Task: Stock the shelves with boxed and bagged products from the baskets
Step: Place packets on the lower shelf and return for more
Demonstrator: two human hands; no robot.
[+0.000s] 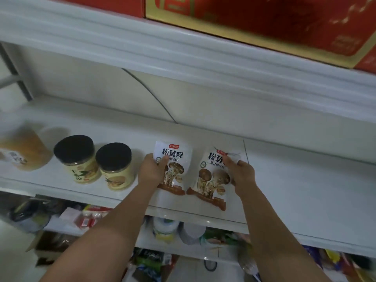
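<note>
The one view comes from a camera worn on the person's head, close in front of a white rack, facing forward and down onto the middle shelf [295, 180]. It sits near enough that both forearms rise from the bottom edge to the centre, where the left hand [151, 171] grips the left bag [176, 159] and the right hand [243, 173] grips the right bag [211, 180]. The wide lens bends the upper shelf [183, 64] across the top, cutting off the red boxes [264, 21] above it. At the left stand jars [78, 159], blurring toward the edge; the lower shelves [183, 251] show nearest, beneath the arms.
</note>
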